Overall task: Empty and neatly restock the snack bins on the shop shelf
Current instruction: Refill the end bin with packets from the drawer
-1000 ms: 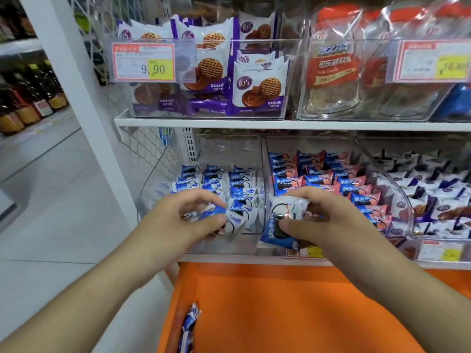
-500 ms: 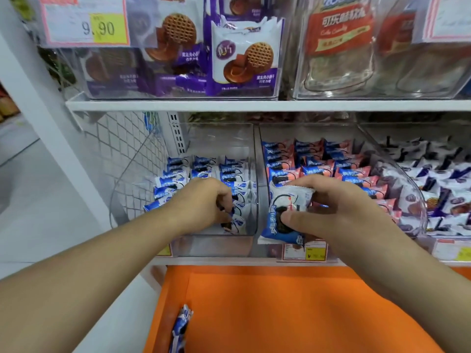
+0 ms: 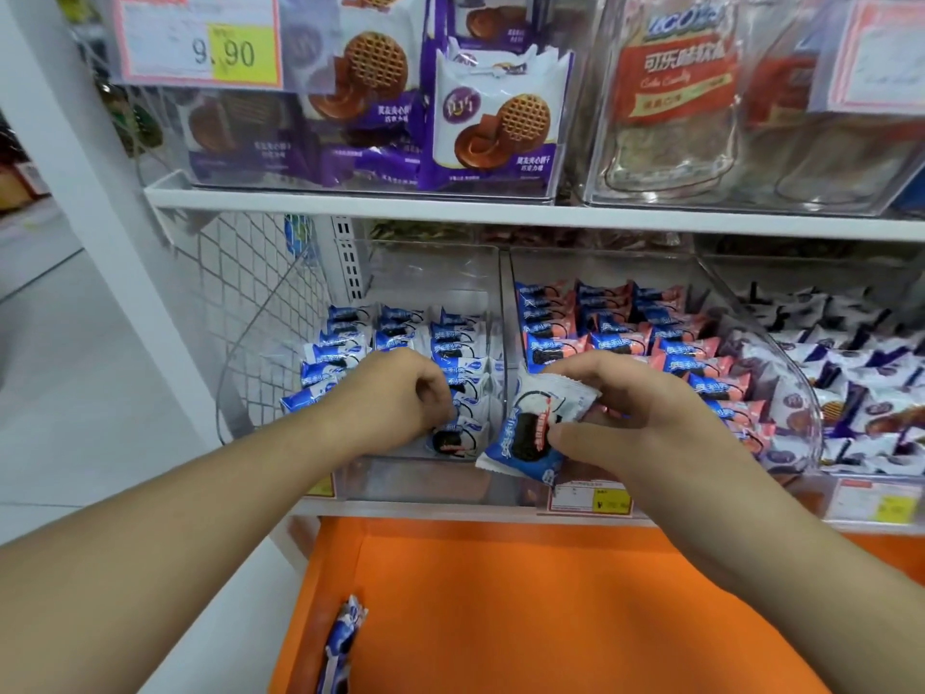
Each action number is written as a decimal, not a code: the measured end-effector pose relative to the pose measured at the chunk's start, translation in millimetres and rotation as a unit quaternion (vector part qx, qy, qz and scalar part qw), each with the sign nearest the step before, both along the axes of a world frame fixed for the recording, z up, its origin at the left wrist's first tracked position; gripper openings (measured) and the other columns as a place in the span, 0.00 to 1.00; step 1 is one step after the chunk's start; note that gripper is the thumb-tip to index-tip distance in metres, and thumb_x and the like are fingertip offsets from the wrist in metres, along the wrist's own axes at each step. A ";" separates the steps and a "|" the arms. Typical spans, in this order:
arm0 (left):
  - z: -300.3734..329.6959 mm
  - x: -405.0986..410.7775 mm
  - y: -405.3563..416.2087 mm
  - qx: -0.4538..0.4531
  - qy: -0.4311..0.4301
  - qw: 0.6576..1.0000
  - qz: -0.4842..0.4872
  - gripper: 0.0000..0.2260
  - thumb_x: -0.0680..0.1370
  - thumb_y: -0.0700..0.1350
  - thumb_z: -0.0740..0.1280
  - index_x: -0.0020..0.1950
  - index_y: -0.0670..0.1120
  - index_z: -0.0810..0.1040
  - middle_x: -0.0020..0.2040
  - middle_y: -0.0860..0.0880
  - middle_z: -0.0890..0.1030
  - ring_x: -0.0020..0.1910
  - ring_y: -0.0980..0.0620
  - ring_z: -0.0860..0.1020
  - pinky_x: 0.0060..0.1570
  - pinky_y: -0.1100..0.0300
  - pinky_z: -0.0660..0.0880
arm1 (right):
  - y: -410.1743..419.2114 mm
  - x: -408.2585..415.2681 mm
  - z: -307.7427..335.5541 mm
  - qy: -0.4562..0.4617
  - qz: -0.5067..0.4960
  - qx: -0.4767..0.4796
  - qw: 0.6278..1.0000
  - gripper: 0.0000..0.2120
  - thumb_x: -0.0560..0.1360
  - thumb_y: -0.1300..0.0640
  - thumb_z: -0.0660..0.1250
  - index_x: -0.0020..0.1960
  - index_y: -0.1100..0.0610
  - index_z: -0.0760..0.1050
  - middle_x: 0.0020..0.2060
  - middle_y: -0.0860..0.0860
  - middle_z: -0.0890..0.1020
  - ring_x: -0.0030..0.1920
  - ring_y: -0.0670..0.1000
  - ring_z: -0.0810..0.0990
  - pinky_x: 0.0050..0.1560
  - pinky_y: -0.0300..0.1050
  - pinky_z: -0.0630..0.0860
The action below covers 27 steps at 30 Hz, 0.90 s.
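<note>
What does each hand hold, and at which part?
Right hand pinches a blue cookie packet by its right edge. Left hand is curled among binned packets; its hold cannot be told.

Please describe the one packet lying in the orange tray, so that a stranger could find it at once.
Below the lower shelf's clear bins is an orange tray. At its near left edge lies a single blue-and-white snack packet. It lies alone there, while every other packet of that kind stands in rows in the left clear bin above.

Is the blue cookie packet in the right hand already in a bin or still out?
Out: right hand pinches the blue cookie packet before the bins' front edge.
</note>
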State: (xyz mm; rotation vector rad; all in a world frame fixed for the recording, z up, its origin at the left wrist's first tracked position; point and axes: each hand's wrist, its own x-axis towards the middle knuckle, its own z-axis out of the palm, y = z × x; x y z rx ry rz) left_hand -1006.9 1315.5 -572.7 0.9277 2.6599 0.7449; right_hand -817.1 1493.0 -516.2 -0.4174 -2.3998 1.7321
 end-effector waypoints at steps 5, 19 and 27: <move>27.6 13.8 -15.1 0.102 -0.019 0.994 0.038 0.07 0.83 0.50 0.68 0.49 0.59 0.84 0.47 0.59 0.85 0.43 0.59 0.83 0.47 0.56 0.82 | -2.4 -3.2 -3.5 0.006 -0.027 -0.015 0.999 0.14 0.74 0.58 0.78 0.55 0.44 0.80 0.41 0.52 0.87 0.47 0.61 0.85 0.53 0.66 0.81; 74.6 40.5 -20.0 0.222 -0.218 0.950 -0.006 0.21 0.68 0.41 0.83 0.59 0.51 0.82 0.49 0.50 0.88 0.49 0.46 0.87 0.58 0.42 0.82 | -26.4 -12.7 -4.6 0.078 0.000 -0.037 0.996 0.15 0.78 0.64 0.73 0.61 0.50 0.78 0.57 0.49 0.83 0.51 0.50 0.87 0.50 0.49 0.85; 41.1 4.4 -11.0 -0.035 -0.039 0.993 -0.103 0.18 0.69 0.51 0.83 0.56 0.64 0.85 0.51 0.67 0.83 0.48 0.66 0.81 0.51 0.62 0.80 | -11.3 -12.0 -9.5 0.109 -0.024 0.203 0.973 0.18 0.80 0.61 0.71 0.63 0.41 0.75 0.53 0.36 0.79 0.58 0.39 0.78 0.55 0.38 0.78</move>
